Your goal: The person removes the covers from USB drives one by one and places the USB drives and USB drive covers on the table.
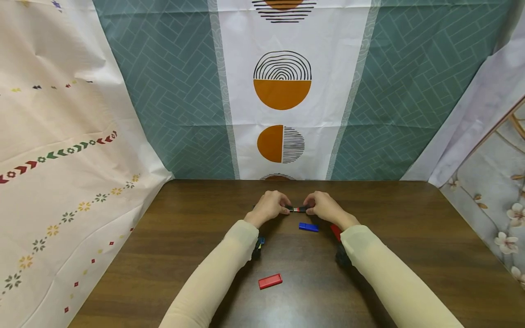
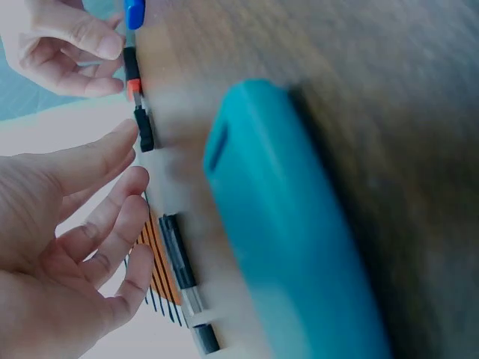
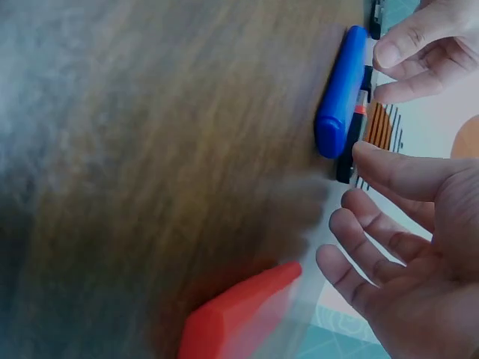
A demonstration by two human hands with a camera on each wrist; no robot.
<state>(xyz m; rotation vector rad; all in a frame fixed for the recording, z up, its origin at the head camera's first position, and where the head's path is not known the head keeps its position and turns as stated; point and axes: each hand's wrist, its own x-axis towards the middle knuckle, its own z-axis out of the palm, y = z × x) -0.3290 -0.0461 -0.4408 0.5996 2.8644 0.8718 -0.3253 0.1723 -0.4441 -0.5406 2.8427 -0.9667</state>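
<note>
Both hands meet at a small black USB flash drive [image 1: 296, 209] with a red band and a bare metal connector, near the far side of the table. My left hand [image 1: 268, 207] pinches its black cap [image 2: 144, 129] between thumb and index finger, the other fingers loosely bent. At the opposite end, my right hand [image 1: 326, 209] pinches the black body [image 3: 349, 153]. Cap and body lie in line, with metal showing between them. Closer to me than the hands lies a blue stick [image 1: 308, 227]. Below the left fingers is another black stick [image 2: 178, 254] with a silvery end and a black end piece [image 2: 206, 338].
A red stick [image 1: 270, 281] lies on the brown table [image 1: 197, 237] between the forearms. Another red piece [image 1: 336, 232] is partly hidden by the right wrist. Beside the left wrist sits a teal piece [image 2: 277, 224]. A patterned cloth [image 1: 283, 95] hangs behind the table.
</note>
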